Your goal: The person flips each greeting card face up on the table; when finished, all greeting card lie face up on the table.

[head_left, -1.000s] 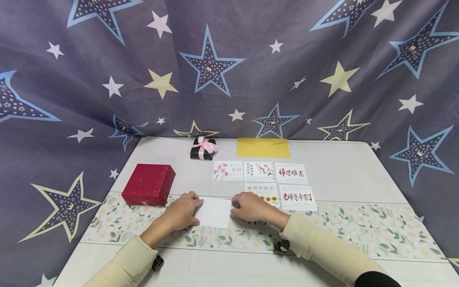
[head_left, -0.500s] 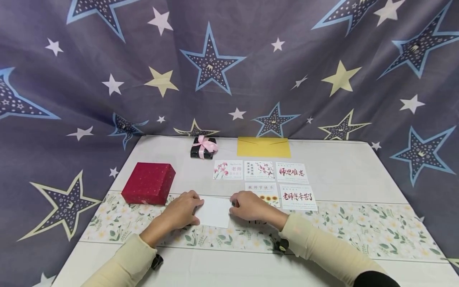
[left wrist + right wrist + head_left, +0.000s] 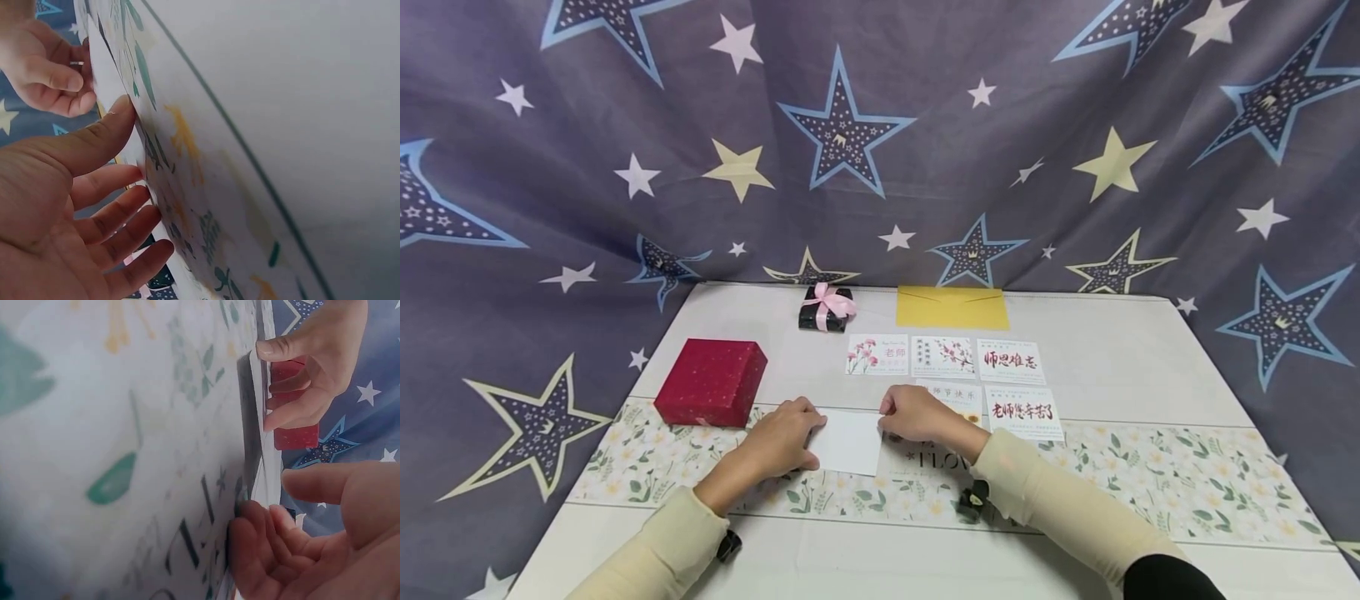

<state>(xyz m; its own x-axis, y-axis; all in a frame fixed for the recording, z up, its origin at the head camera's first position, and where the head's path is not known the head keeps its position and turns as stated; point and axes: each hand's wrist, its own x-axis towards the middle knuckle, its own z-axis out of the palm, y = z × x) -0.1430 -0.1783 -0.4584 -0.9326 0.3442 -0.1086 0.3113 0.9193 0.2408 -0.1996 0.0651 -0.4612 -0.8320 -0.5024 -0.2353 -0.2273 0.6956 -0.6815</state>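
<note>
A blank white card (image 3: pixel 847 442) lies in front of me between my two hands, its near edge raised a little over the floral cloth in the right wrist view. My left hand (image 3: pixel 778 439) grips its left end, thumb at the near corner and fingers at the far one. In the left wrist view the left thumb (image 3: pixel 119 122) lies along the card's near edge. At the far right corner, my right hand (image 3: pixel 919 414) holds the card with curled fingers. The right thumb (image 3: pixel 312 481) stands higher than those fingers, which are partly at the card's edge.
Printed cards lie to the right, such as one with red lettering (image 3: pixel 1024 412) and one with pink flowers (image 3: pixel 877 355). A red box (image 3: pixel 709 383) stands on the left. Behind are a small black gift with a pink bow (image 3: pixel 825 308) and a yellow envelope (image 3: pixel 952 308).
My right hand has slid away from me along the card's right edge to its far corner, uncovering dark lettering on the cloth. The left hand and the card have hardly moved.
</note>
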